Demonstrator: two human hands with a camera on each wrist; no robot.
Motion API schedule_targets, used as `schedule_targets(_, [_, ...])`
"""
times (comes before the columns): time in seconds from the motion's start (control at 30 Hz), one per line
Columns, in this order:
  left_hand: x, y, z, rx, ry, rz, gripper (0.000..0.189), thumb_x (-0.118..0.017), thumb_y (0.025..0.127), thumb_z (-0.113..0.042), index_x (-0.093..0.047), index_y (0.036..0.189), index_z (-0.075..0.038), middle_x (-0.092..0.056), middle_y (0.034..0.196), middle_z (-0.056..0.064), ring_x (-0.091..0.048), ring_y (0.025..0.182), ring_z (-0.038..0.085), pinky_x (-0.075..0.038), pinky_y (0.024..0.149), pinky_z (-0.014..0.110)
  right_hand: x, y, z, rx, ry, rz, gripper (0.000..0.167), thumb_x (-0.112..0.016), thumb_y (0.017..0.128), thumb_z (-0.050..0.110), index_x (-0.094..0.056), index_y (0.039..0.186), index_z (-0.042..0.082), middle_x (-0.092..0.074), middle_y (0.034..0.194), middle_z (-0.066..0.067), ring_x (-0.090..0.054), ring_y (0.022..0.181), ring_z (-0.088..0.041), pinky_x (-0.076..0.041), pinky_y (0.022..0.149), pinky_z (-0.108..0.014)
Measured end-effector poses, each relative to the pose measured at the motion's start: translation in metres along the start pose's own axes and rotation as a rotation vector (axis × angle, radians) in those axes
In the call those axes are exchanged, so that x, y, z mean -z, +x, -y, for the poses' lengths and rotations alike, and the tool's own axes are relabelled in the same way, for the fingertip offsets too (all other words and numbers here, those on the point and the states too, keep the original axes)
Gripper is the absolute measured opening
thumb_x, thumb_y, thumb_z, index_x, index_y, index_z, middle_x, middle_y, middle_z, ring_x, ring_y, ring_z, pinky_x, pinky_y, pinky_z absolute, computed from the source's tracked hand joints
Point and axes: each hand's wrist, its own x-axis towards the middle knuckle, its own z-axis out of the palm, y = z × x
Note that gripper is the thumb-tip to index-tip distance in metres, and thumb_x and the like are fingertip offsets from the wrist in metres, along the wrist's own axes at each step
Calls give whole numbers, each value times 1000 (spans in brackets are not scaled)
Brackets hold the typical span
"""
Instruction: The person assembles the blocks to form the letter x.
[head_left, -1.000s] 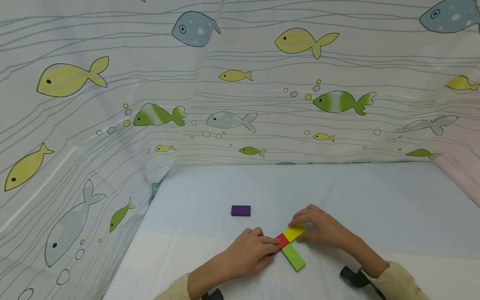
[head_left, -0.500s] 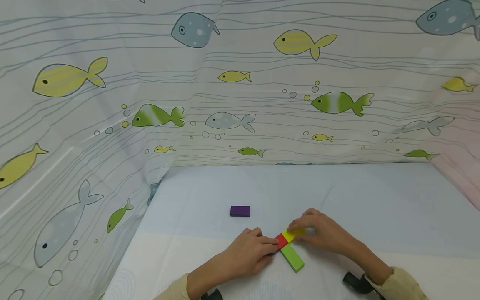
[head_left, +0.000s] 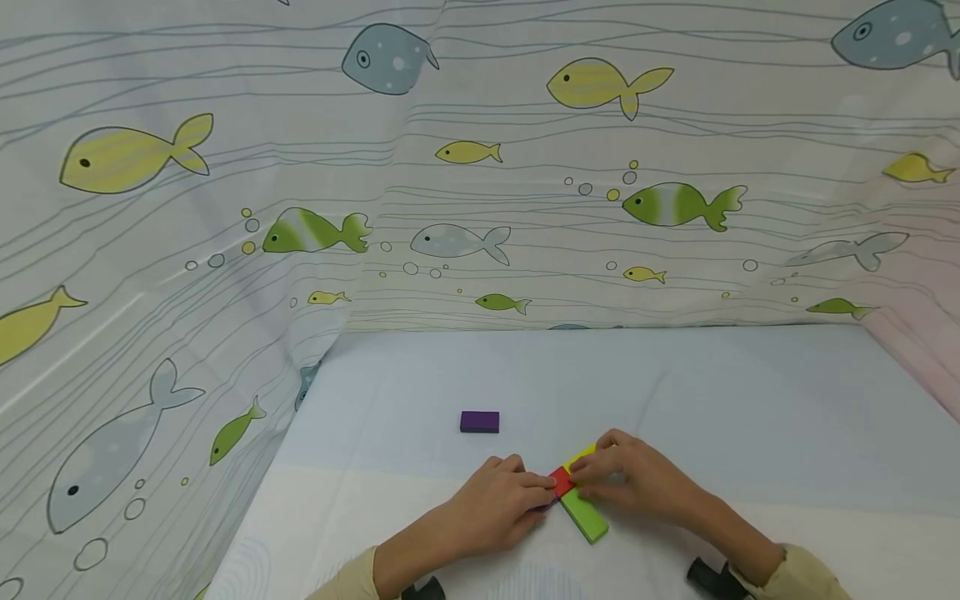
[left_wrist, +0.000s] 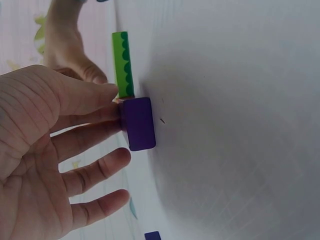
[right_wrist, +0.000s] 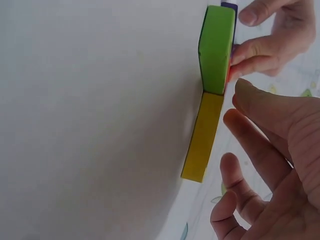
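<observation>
On the white table lies a group of joined coloured blocks. A red block (head_left: 561, 482) is at the middle, with a green block (head_left: 588, 518) running toward the near side and a yellow block (head_left: 581, 457) toward the far right. The left hand (head_left: 495, 510) holds a purple block (left_wrist: 140, 124) at the group's left end between thumb and fingers, its index fingertip on the red block. The right hand (head_left: 641, 477) is over the junction of red, yellow and green, thumb and index fingertips right at the blocks, partly hiding the yellow one; its fingers are loosely bent.
A second purple block (head_left: 480, 422) lies apart, farther back and left. A fish-patterned curtain (head_left: 465, 192) rises behind and left of the table, and pink cloth (head_left: 926, 333) hangs at the right. Black wrist straps (head_left: 716, 577) sit by both sleeves.
The right hand has let go of the yellow block's outer end and moved left and nearer, to the red and green blocks. The left hand has stayed in place.
</observation>
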Motion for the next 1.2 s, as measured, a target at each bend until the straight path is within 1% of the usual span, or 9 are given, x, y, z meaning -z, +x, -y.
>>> schedule_targets(0.17, [0,0,0,-4,-8,-2,28,-69,93,-26,-72,120,-22,-66,123,-11,-50,87,7,-36,70,19,-5,-1,2,32,-2,-20,20,-79,84,27,-80,105,26,-70,108,15,-49,90,-7,-47,69,-25])
schedule_targets(0.3, [0,-1,0,-7,-6,-5,28,-69,92,-26,-72,120,-22,-66,123,-11,-50,87,7,-36,70,19,-7,-1,4,35,-5,-26,22,-80,83,25,-80,105,24,-71,109,13,-48,87,-5,-46,68,-23])
schedule_targets(0.7, [-1,-1,-1,-15,-1,-25,26,-70,92,-25,-73,117,-21,-67,121,-10,-52,88,9,-36,70,19,-7,-2,10,-17,-25,-23,23,-83,80,21,-80,102,23,-72,108,12,-46,89,-8,-46,68,-24])
schedule_targets(1.03, [3,-2,1,-5,-53,11,28,-69,92,-25,-73,119,-21,-66,123,-10,-51,89,8,-35,71,19,-9,-3,12,-15,-67,-41,23,-83,79,24,-80,103,24,-71,109,15,-47,88,-8,-45,68,-24])
schedule_targets(1.2, [3,-2,5,-11,-79,30,29,-69,93,-27,-72,121,-22,-65,125,-11,-51,92,8,-36,72,19,-8,-2,13,-34,-73,-28,23,-83,79,25,-81,102,24,-71,109,15,-46,85,-6,-44,66,-23])
